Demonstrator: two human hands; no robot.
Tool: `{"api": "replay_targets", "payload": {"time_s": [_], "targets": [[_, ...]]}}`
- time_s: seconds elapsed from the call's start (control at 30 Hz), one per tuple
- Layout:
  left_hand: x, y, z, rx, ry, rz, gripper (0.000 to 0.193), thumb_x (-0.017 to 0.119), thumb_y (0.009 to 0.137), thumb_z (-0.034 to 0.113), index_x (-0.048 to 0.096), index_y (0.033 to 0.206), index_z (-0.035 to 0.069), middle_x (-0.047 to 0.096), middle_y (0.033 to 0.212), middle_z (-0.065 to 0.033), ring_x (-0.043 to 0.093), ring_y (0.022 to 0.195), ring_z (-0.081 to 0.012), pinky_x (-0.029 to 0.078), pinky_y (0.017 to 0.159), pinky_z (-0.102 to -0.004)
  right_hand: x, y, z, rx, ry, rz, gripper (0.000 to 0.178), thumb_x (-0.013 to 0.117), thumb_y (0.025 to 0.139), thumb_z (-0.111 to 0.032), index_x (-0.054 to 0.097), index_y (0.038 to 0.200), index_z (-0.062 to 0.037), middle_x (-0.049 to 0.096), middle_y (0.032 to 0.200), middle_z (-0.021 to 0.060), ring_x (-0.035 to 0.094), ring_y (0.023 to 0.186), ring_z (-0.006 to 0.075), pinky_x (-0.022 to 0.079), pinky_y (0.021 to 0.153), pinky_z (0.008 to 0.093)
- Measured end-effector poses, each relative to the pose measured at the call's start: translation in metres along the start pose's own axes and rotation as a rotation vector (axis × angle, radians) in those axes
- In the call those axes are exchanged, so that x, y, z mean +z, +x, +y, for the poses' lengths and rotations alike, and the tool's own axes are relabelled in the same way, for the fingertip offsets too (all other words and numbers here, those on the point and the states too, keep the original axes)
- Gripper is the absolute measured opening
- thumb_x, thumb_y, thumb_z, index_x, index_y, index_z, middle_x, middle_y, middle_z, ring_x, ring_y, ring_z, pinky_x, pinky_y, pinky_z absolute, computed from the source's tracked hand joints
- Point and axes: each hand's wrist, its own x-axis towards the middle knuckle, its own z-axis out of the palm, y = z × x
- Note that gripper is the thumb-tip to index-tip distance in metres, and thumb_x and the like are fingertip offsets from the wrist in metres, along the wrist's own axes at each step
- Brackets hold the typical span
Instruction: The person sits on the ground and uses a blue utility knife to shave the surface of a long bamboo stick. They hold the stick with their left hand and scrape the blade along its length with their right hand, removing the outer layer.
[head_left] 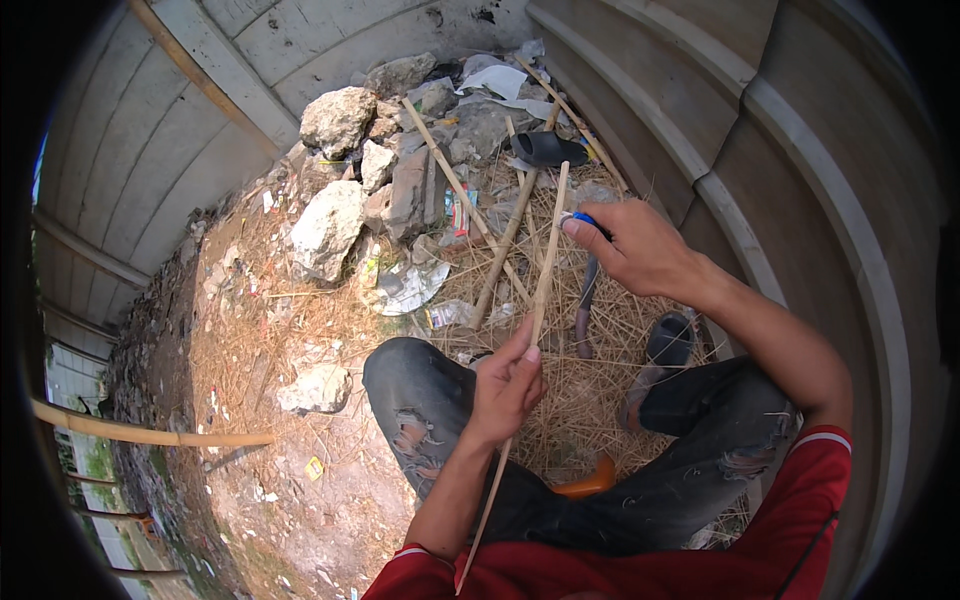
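Note:
My left hand (507, 395) is wrapped round a long, thin bamboo strip (552, 250), which slants from my lap up and away from me. Close to the strip's far end, my right hand (637, 247) is closed on a small tool with a blue and black handle (588, 222); it looks like a cutter knife, its blade too small to make out. The tool is at or very near the strip's right edge. Beneath my right hand lies a dark, curved, long-handled object (586, 310) on dry straw. An orange object (592, 478) shows partly beside my leg.
Several bamboo poles (460, 190) lie across rubble and litter ahead. Pale rocks (328, 228) stand at the left, with a black sandal (549, 149) beyond the strip. A corrugated wall (800, 170) rises close on my right. Another bamboo pole (150, 432) juts in at left.

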Motion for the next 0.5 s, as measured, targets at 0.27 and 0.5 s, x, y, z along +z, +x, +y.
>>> {"api": "replay_targets", "payload": {"time_s": [0.27, 0.5], "targets": [[0.0, 0.002, 0.003, -0.017, -0.043, 0.012, 0.05, 0.045, 0.11, 0.016, 0.035, 0.156, 0.0, 0.035, 0.056, 0.0058, 0.028, 0.043, -0.0033, 0.027, 0.043, -0.0222, 0.014, -0.005, 0.0, -0.076, -0.001, -0.093, 0.048, 0.048, 0.106, -0.042, 0.069, 0.093, -0.0003, 0.062, 0.07, 0.0247, 0.062, 0.073, 0.0468, 0.047, 0.069, 0.0535], [-0.003, 0.003, 0.007, -0.032, -0.039, 0.034, 0.048, 0.044, 0.11, 0.014, 0.036, 0.156, 0.0, 0.033, 0.055, 0.0056, 0.026, 0.042, -0.0041, 0.026, 0.042, -0.0222, 0.028, -0.006, -0.004, -0.05, 0.107, -0.128, 0.05, 0.047, 0.106, -0.041, 0.068, 0.091, 0.0018, 0.062, 0.07, 0.025, 0.063, 0.071, 0.0462, 0.048, 0.069, 0.0532]]}}
